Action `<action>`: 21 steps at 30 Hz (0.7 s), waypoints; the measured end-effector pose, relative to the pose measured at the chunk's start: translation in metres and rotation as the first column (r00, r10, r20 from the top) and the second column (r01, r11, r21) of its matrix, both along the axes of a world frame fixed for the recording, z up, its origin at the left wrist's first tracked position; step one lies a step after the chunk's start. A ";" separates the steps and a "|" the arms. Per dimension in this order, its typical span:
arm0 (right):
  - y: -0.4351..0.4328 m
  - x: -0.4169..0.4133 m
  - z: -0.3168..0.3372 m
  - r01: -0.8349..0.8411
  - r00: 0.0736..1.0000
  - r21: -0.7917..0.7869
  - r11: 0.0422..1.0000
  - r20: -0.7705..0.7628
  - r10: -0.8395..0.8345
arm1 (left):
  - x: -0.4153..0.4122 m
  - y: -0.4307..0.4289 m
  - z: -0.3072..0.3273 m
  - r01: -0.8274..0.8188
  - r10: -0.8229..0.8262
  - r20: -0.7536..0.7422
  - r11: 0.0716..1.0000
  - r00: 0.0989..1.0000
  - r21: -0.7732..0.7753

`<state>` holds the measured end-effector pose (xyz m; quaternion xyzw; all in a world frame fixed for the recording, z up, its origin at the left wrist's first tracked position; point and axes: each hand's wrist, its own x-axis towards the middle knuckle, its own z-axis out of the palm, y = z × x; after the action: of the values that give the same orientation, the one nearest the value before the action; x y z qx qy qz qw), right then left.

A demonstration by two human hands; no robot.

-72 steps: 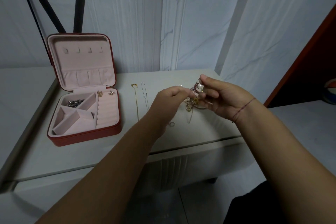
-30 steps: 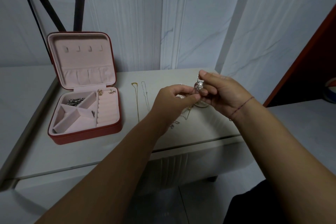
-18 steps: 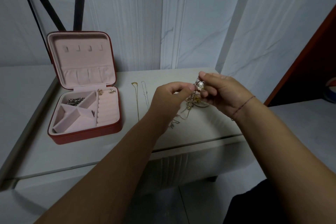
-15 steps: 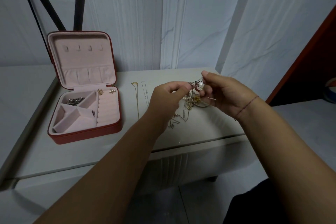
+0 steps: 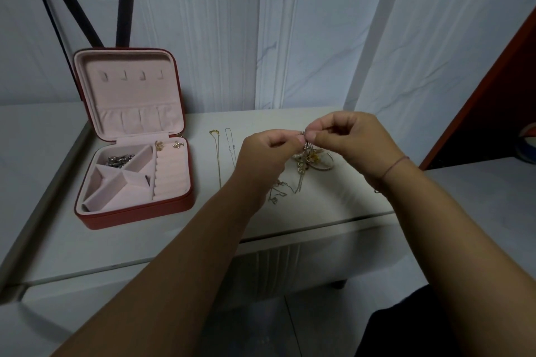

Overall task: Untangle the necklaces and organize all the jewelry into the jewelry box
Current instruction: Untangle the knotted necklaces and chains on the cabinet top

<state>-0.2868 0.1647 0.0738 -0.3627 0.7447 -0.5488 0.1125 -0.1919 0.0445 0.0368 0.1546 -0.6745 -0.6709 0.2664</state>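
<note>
Left grip (image 5: 261, 153), right grip (image 5: 348, 142) pinch necklace tangle (image 5: 308, 159) | tangle hangs beneath

Tangled gold-silver necklace clump (image 5: 307, 158) hanging; red jewelry box (image 5: 136, 216) open.

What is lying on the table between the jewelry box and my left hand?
In the head view, two thin chains lie side by side: a gold necklace nearer the jewelry box and a silver necklace nearer the left hand.
</note>
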 end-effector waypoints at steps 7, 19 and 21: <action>0.000 0.000 0.001 0.019 0.985 0.067 0.998 -0.170 -0.007 | 0.000 0.000 -0.002 -0.017 0.018 0.011 0.999 1.000 -0.045; -0.003 -0.005 -0.009 -0.017 0.999 0.146 0.989 -0.030 0.022 | 0.001 -0.006 -0.003 -0.032 0.033 0.000 0.993 0.999 -0.117; -0.003 -0.005 -0.010 -0.029 0.999 0.128 0.991 0.025 0.026 | 0.000 -0.006 -0.003 -0.038 0.043 0.026 0.985 0.999 -0.169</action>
<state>-0.2921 0.1615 0.0640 -0.3586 0.7719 -0.5024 0.1519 -0.1918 0.0383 0.0342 0.1551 -0.7293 -0.6038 0.2820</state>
